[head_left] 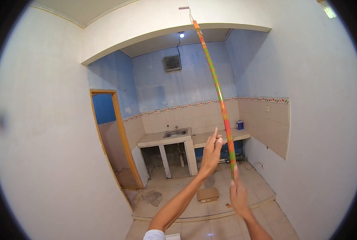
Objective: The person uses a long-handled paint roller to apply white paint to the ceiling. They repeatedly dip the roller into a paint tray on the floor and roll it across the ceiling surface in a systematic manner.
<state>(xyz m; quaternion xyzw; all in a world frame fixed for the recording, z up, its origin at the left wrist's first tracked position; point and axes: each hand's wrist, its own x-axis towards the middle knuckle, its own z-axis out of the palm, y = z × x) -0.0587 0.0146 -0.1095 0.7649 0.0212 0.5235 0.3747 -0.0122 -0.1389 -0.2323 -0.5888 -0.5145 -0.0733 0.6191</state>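
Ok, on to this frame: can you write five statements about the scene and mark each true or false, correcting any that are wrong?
1. The right hand grips the lower part of the striped pole. True.
2. The left hand is wrapped around the pole too. False: the left hand is open, just left of the pole.
3. A roller is at the pole's upper end. True.
4. The blue can stands on the counter. True.
5. The cardboard box is on the counter. False: it is on the tiled floor.

Blue wall [152, 72], tiled floor [168, 189], seemingly a vent [172, 63].
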